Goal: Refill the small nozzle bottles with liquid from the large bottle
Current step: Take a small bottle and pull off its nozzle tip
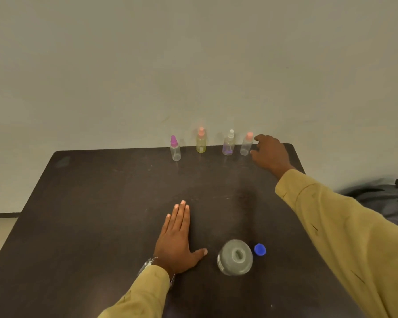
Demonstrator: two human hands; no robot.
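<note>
head view, downward over table (pixel 101 226)

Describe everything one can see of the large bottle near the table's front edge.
The large bottle looks like clear plastic and stands upright on the dark table, seen almost from above. Its mouth is open; its blue cap lies close beside it, at its right. The flat left hand is near, not touching. Its liquid level cannot be told.

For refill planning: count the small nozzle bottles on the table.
4, in a row at the far edge of the table: purple-capped bottle leftmost, yellow bottle, white-capped bottle, then pink-capped bottle by the right hand. None seems hidden.
</note>
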